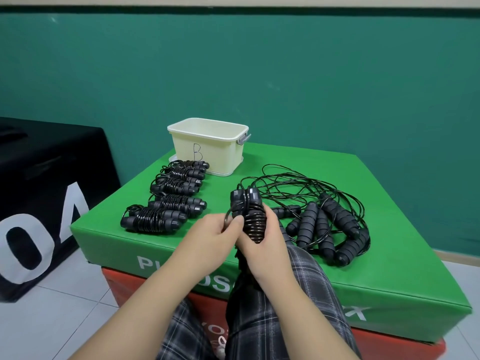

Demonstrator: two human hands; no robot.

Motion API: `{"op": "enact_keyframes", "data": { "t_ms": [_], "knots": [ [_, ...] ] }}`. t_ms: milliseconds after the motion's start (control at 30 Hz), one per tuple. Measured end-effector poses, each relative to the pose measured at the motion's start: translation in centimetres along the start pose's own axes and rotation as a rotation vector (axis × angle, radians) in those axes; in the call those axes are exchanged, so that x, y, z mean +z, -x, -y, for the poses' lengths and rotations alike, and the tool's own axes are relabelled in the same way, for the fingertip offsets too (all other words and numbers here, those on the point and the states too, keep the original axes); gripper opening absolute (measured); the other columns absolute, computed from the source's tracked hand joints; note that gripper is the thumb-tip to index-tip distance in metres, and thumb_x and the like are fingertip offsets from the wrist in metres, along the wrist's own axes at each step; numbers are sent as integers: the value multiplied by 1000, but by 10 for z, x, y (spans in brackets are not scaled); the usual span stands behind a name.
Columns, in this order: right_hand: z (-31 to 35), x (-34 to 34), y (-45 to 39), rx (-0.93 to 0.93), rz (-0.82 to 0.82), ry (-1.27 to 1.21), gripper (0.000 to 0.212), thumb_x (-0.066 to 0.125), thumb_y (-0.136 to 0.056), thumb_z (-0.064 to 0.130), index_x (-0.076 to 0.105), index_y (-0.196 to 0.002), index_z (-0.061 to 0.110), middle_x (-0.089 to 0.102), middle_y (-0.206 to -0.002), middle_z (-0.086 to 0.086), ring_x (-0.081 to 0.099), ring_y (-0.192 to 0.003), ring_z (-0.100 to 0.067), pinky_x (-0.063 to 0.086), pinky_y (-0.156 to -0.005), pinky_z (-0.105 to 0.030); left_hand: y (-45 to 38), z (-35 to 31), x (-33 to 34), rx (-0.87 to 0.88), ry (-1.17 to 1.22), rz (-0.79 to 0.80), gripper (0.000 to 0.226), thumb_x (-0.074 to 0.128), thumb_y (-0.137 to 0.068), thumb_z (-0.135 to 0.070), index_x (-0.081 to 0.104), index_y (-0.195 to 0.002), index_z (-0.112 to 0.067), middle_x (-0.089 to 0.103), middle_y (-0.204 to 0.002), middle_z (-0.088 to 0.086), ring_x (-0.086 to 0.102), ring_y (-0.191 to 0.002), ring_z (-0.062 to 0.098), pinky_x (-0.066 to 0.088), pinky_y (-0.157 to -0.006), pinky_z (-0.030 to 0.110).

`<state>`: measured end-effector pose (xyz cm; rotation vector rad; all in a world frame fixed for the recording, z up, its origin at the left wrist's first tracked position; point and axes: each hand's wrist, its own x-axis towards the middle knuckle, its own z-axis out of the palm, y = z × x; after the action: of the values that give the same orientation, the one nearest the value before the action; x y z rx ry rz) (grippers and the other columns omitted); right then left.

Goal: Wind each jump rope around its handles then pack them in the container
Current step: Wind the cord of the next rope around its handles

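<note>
Item: black jump rope with thin cord coiled around its paired foam handles [250,216], held upright above the near edge of the green padded vinyl box [389,255]. The lower handles are clasped by the right hand [262,245]; a cord loop is pinched by the left hand [210,235]. Left of it, five wound black rope bundles [171,201] are laid in a row. Right of it, a tangled heap of unwound black ropes [327,219]. Behind it, a cream plastic container marked "B" [207,146], standing on the box.
</note>
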<state>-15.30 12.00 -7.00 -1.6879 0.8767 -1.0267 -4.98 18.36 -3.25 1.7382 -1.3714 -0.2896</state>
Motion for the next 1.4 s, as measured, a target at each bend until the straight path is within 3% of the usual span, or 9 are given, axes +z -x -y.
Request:
{"op": "enact_keyframes", "data": {
  "t_ms": [133,300,433,600,800,933,1067,1200,1400],
  "knots": [
    [4,2,4,-21,51,95,65,76,-76,19,39,-128,33,57,-107,18,57,-96,0,42,-78,-12,1,-1,-10,8,-122,-13,52,34,-96,-46,34,-53,-17,39,-50,-3,39,-52,20,30,-55,34],
    [6,10,4,30,84,107,69,59,-74,44,29,-134,29,60,-109,6,59,-96,-15,48,-85,-31,17,-21,-3,231,-411,-17,51,17,-94,-50,27,-54,-20,45,-58,0,47,-67,27,23,-60,35],
    [9,5,6,-3,101,139,54,68,-82,24,33,-118,42,58,-97,13,58,-85,-6,44,-71,-21,14,-11,-3,250,-200,-38,52,26,-87,-56,28,-49,-20,33,-47,-4,39,-54,21,23,-56,38],
    [8,3,8,-17,85,134,57,74,-77,24,36,-118,40,58,-101,17,59,-94,-4,46,-77,-21,9,2,-2,59,471,-72,51,43,-87,-52,29,-47,-23,24,-48,-10,25,-49,14,24,-53,29],
    [4,4,10,15,75,127,78,80,-73,34,33,-135,33,51,-113,19,53,-107,-4,41,-88,-20,0,10,-5,-31,549,-152,50,41,-89,-42,29,-47,-19,28,-45,-1,30,-44,14,27,-47,19],
    [4,0,8,26,-5,-50,58,71,-84,25,33,-127,36,52,-121,12,51,-116,-4,41,-102,-28,-9,39,-7,-245,640,-188,61,35,-100,-38,33,-41,-24,35,-43,1,32,-47,18,30,-59,32],
    [8,-12,-2,175,-107,-357,38,58,-94,16,41,-124,30,57,-124,4,56,-109,-2,44,-96,-27,-18,64,-13,-386,840,-227,50,33,-102,-36,30,-56,-16,31,-43,-1,28,-44,16,28,-55,31],
    [7,-19,-16,344,-115,-603,33,55,-96,11,44,-125,22,54,-128,-6,53,-118,-17,41,-106,-45,-41,79,-22,-424,910,-248,48,33,-101,-39,29,-58,-18,30,-44,-1,26,-44,16,24,-52,29],
    [8,-19,-39,414,-110,-540,36,51,-97,11,42,-132,17,51,-130,-8,53,-117,-19,43,-103,-45,-96,95,-30,-487,878,-255,43,34,-100,-43,32,-63,-21,36,-43,-6,35,-47,15,33,-52,27]
  ]
}}
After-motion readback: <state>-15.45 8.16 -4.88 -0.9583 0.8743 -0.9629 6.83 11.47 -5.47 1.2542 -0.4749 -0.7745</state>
